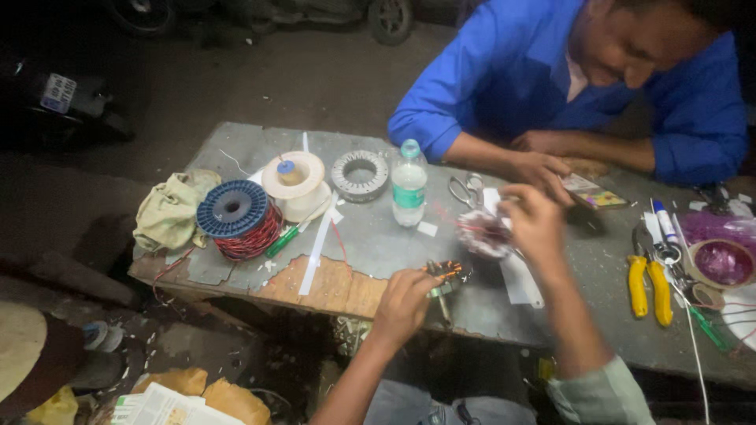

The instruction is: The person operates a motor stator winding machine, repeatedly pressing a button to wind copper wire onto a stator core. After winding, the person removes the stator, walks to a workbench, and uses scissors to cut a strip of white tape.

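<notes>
Left hand point(403, 303) is closed around a small metal tool with an orange wire bundle point(446, 271) at its tip, held low at the near edge of the worktable point(378, 244). That position keeps the bundle braced close to the body. Right hand point(535, 224) is raised just beyond and to the right of the left, fingers pinched together. It appears to be drawing fine wire up from the coil of thin reddish wire point(484, 234) lying directly under it, though the strand itself is too fine and blurred to confirm.

The coil sits between the two hands, within reach of both. Scissors point(466, 189) lie just beyond the right hand. A clear water bottle point(409, 182) stands upright beyond the left hand. Further left of the left hand are a ring-shaped metal stator core point(360, 175), a cream spool point(294, 182) and a blue spool of red wire point(239, 219), parked clear of the working area. Yellow-handled pliers point(649, 287) lie to the right of the right forearm.

A co-worker in a blue shirt leans in across the table, one hand point(543, 169) just beyond the right hand.

Hidden or unclear: the tool's jaws, covered by the left fingers. The right table end is cut off by the frame, and the floor below is dark.
</notes>
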